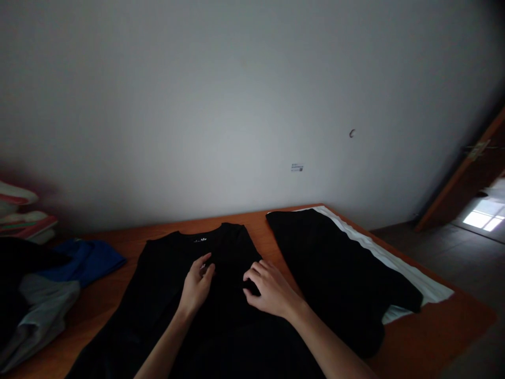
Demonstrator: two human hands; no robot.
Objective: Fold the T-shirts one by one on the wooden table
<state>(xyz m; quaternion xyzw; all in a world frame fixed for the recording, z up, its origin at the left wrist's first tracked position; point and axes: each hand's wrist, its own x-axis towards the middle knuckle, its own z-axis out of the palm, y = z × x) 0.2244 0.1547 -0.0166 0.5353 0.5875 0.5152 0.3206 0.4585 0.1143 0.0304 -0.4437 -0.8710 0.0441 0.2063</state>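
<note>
A black shirt [158, 284] lies spread on the wooden table, its neckline toward the wall and a small white print just below the collar. Over its chest is my left hand [196, 287], thumb and forefinger apart, with nothing seen between them. My right hand [270, 288] is at the shirt's right side, its fingers curved and a dark gap showing between thumb and fingertips. Whether either hand touches the cloth is hard to tell in the dim light. The shirt's lower part merges with the dark area at the bottom.
To the right, folded black clothing [327, 268] lies over a white garment [418, 281] on the table [445, 337]. At left are a blue cloth [92, 260], a grey garment [51, 305] and stacked striped textiles [29, 223]. A wall [236, 116] rises behind; a door [461, 168] stands far right.
</note>
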